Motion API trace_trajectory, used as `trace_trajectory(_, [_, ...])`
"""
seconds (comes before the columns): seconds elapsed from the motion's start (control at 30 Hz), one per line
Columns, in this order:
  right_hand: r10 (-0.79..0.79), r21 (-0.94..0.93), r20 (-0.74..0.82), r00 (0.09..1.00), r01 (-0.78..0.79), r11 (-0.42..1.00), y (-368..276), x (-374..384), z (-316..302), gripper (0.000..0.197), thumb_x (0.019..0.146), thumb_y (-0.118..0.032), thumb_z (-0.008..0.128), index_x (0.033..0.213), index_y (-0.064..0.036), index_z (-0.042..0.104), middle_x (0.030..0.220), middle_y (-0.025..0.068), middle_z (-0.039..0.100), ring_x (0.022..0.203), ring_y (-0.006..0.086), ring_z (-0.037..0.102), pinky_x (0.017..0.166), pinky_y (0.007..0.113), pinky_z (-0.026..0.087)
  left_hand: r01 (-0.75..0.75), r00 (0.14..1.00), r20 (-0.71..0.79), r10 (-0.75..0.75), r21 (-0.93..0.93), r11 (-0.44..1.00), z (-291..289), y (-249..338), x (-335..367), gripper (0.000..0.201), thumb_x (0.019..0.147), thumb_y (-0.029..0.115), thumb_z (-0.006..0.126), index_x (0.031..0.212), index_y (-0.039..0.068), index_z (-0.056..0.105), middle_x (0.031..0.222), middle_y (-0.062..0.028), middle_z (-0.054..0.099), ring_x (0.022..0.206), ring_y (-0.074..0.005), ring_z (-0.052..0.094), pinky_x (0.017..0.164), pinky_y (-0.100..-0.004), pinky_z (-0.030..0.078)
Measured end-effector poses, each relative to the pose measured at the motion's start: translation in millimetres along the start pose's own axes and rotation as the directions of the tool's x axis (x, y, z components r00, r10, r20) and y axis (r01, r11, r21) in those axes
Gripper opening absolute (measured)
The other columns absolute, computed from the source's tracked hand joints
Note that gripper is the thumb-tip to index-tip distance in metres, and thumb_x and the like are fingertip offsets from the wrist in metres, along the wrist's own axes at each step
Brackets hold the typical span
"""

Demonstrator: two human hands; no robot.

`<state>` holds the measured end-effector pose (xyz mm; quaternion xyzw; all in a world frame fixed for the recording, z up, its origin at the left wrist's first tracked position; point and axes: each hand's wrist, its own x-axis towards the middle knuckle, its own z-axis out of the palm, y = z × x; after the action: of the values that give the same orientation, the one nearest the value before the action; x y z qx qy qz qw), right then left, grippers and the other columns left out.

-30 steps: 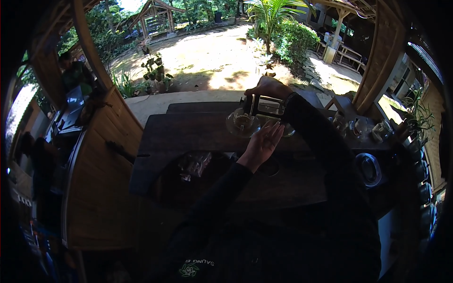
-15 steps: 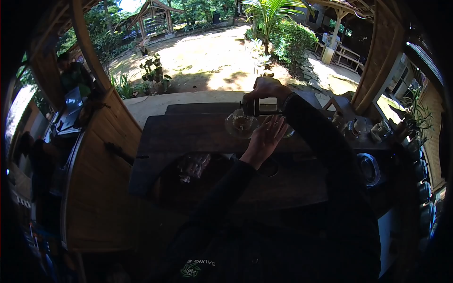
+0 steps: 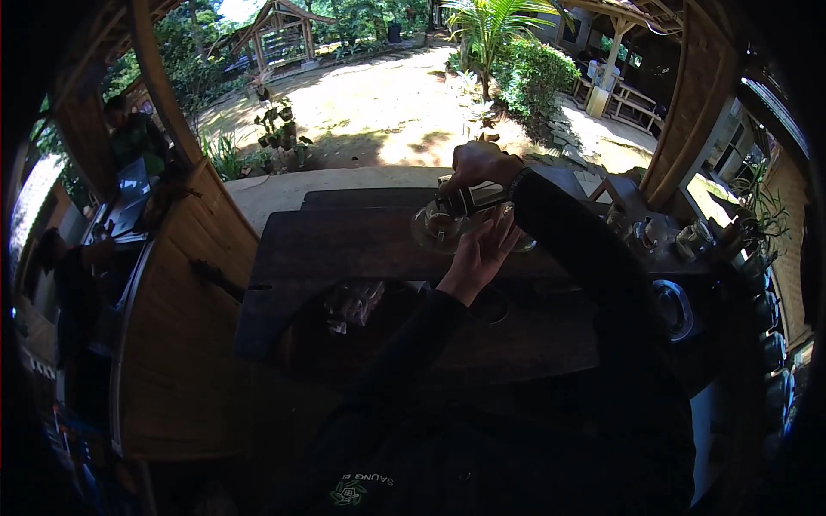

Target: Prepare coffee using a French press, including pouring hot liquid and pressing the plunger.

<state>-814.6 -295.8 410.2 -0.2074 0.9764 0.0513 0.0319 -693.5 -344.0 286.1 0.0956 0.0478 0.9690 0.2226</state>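
My right hand [image 3: 483,162] grips a dark-framed glass pot that looks like a French press [image 3: 482,198]. The pot is tipped to the left, its mouth end low over a clear glass cup [image 3: 438,227]. That cup stands on a clear glass saucer [image 3: 422,238] near the table's far edge. Close below the pot is my left hand [image 3: 477,260], palm up with fingers stretched out and nothing in it. Fingers and shadow hide part of the pot and the cup's right side. Another clear glass rim [image 3: 525,244] shows just right of my left fingertips.
Clear plastic packets [image 3: 357,303] lie on the dark wooden table [image 3: 318,236]. Several glass vessels [image 3: 644,232] stand at the right, with a round clear lid or dish [image 3: 672,310] nearer. A wooden partition [image 3: 185,327] rises at the left; two people [image 3: 73,275] are beyond it.
My right hand has shifted slightly left and down, tipping the pot further toward the cup. My left hand stays nearly in place. Behind the partition, one person's arm has moved forward.
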Motion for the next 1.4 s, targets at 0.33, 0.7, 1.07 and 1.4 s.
trace_trajectory(0.33, [-0.021, 0.009, 0.015, 1.000, 0.020, 1.000, -4, 0, -4, 0.071, 0.058, -0.065, 0.069, 0.089, -0.0013, 0.070, 0.092, 0.0171, 0.068, 0.087, 0.0289, 0.066, 0.076, 0.037, 0.053, -0.008, 0.999, -0.036, 0.008, 0.008, 1.000, -3, 5, -1, 0.041, 0.090, 0.000, 0.043, 0.131, 0.005, 0.041, 0.132, -0.0064, 0.049, 0.130, -0.0234, 0.041, 0.110, -0.0450, 0.034])
trace_trajectory(0.7, [-0.055, -0.014, -0.006, 0.998, 0.055, 0.998, -1, 4, 0, 0.066, 0.056, -0.062, 0.070, 0.086, -0.0020, 0.071, 0.085, 0.0162, 0.069, 0.080, 0.0295, 0.067, 0.072, 0.037, 0.053, 0.002, 1.000, -0.024, -0.001, 0.032, 0.999, -5, 8, 0, 0.045, 0.090, 0.000, 0.044, 0.134, 0.005, 0.038, 0.133, -0.0051, 0.047, 0.131, -0.0238, 0.039, 0.110, -0.0451, 0.034])
trace_trajectory(1.07, [-0.067, 0.014, -0.019, 0.998, 0.068, 0.998, -5, 4, 0, 0.063, 0.057, -0.059, 0.070, 0.081, -0.0011, 0.070, 0.080, 0.0166, 0.068, 0.075, 0.0296, 0.066, 0.069, 0.038, 0.053, -0.019, 1.000, -0.012, 0.019, 0.010, 1.000, -12, 10, 2, 0.041, 0.089, -0.001, 0.047, 0.130, 0.004, 0.041, 0.130, -0.0057, 0.048, 0.130, -0.0258, 0.041, 0.109, -0.0466, 0.035])
trace_trajectory(1.4, [-0.083, 0.052, -0.113, 0.990, 0.089, 0.995, 4, 5, 8, 0.060, 0.057, -0.059, 0.070, 0.073, -0.0013, 0.070, 0.069, 0.0159, 0.066, 0.067, 0.0291, 0.065, 0.062, 0.039, 0.051, -0.009, 1.000, -0.025, 0.009, -0.016, 1.000, -14, 8, 5, 0.039, 0.089, -0.001, 0.047, 0.127, 0.003, 0.043, 0.125, -0.0076, 0.051, 0.127, -0.0260, 0.044, 0.109, -0.0472, 0.036])
